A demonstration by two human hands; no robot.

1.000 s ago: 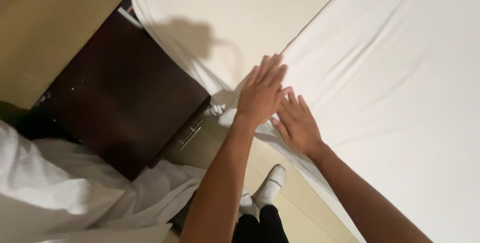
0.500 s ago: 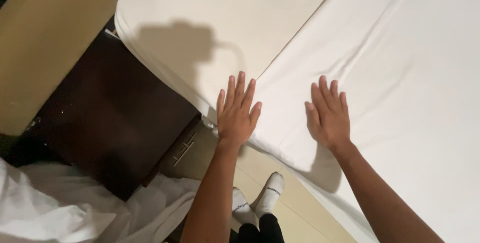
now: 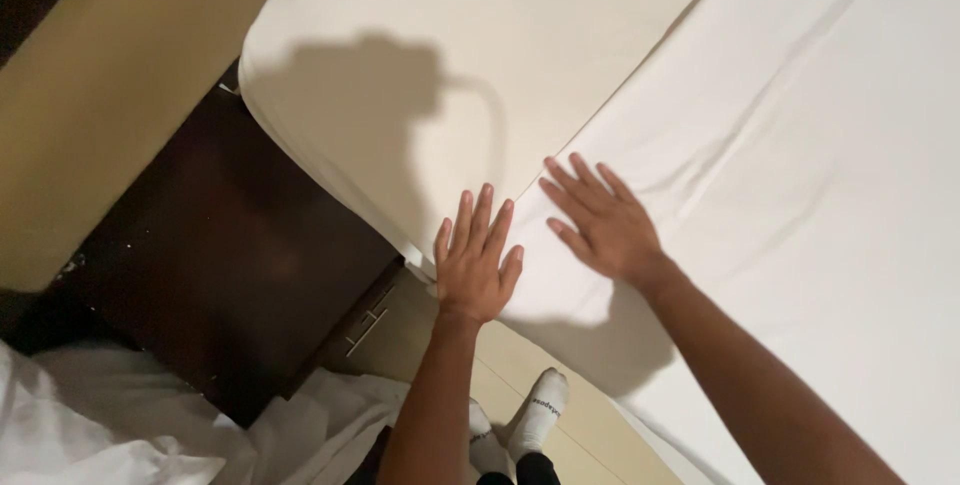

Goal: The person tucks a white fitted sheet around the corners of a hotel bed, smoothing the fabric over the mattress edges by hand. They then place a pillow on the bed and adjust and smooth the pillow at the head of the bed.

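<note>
Beige wall (image 3: 110,135) fills the left edge, and below it a dark brown wooden bedside cabinet (image 3: 230,275) with a metal drawer handle stands just beside the bed, a heap of crumpled white linen (image 3: 150,435) lying on the floor at its foot. Next comes the white pillow (image 3: 430,55), smooth and lying flat at the head of the bed. At its near edge the left hand (image 3: 475,265) lies flat, fingers spread, palm down and gripping nothing, pressing where pillow meets mattress edge. Just to its right the right hand (image 3: 605,225) is equally open and flat on the white fitted bedsheet (image 3: 800,195), fingers pointing toward the pillow. Smoothing appears to be the step in hand; faint creases across the sheet would call for outward sweeps. Pale floor tiles (image 3: 520,355) and two white socks (image 3: 515,425) show below.
</note>
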